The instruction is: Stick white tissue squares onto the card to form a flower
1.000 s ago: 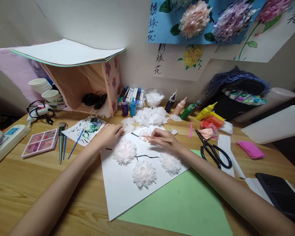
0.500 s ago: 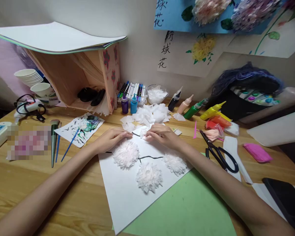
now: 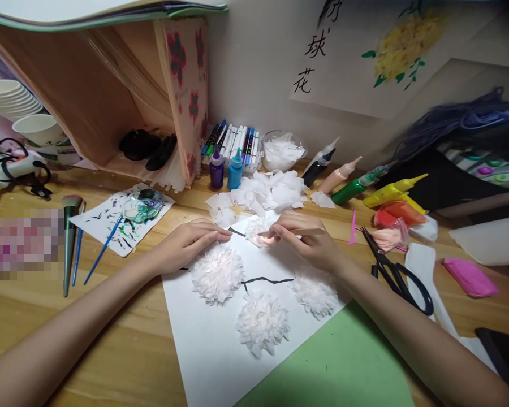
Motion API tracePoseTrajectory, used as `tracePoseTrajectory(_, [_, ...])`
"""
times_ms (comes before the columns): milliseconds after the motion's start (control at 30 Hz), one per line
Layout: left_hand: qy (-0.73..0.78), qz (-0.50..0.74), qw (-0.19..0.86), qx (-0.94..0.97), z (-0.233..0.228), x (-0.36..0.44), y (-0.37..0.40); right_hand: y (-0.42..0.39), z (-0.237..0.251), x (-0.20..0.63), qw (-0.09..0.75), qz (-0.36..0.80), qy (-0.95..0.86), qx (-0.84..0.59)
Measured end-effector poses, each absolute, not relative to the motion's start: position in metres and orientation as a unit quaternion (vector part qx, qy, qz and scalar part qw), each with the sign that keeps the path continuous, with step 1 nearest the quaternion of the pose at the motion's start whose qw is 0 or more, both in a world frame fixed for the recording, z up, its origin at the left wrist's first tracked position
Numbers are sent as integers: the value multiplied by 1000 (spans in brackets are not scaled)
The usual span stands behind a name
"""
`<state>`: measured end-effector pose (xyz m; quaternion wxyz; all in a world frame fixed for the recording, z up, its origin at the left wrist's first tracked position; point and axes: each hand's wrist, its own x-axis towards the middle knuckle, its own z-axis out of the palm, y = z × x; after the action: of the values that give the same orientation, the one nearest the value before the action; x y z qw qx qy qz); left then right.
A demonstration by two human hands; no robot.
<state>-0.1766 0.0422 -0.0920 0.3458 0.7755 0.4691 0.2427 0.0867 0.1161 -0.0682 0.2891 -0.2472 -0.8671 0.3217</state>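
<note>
My left hand [image 3: 190, 242] lies flat on the upper left of a white sheet of paper [image 3: 214, 356], fingers stretched out beside a black drawn stem. My right hand [image 3: 309, 246] pinches a thin wooden stick [image 3: 313, 232], its tip at a small white tissue paper flower [image 3: 257, 229] near the sheet's top edge. Fuller tissue flowers sit on the sheet: one [image 3: 218, 273] just below my left hand, another [image 3: 263, 324] lower in the middle, and a third [image 3: 314, 294] partly under my right forearm. My right fingers hide part of the small flower.
Loose white tissue squares [image 3: 271, 192] are heaped behind the sheet, near a clear bowl [image 3: 284, 150] of more. Paint bottles [image 3: 350, 192] stand or lean along the back. Black scissors [image 3: 396, 271] lie right, brushes [image 3: 110, 249] and a paint-smeared paper [image 3: 123, 217] left. Green paper [image 3: 343, 356] lies under the sheet.
The view has moved closer and lower, so the wall pictures slide up. My right hand still holds the stick at the small flower, which shows more now. My left hand stays flat.
</note>
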Motion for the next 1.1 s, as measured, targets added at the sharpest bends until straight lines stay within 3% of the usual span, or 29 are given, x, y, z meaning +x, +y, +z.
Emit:
tracePoseTrajectory(167, [478, 240, 349, 770, -91, -176, 41, 115, -69, 85, 284, 420, -792, -340])
tracePoseTrajectory(300, [520, 241, 345, 743, -80, -164, 41, 119, -70, 86, 260, 449, -787, -333])
tracePoseTrajectory(467, [557, 243, 266, 748, -69, -134, 57, 121, -70, 89, 234, 421, -823, -302])
tracePoseTrajectory(800, [539, 198, 302, 761, -84, -119, 86, 124, -72, 89, 220, 367, -861, -277])
tracePoseTrajectory(1100, [568, 234, 328, 717, -90, -116, 82, 122, -69, 92, 287, 362, -850, -253])
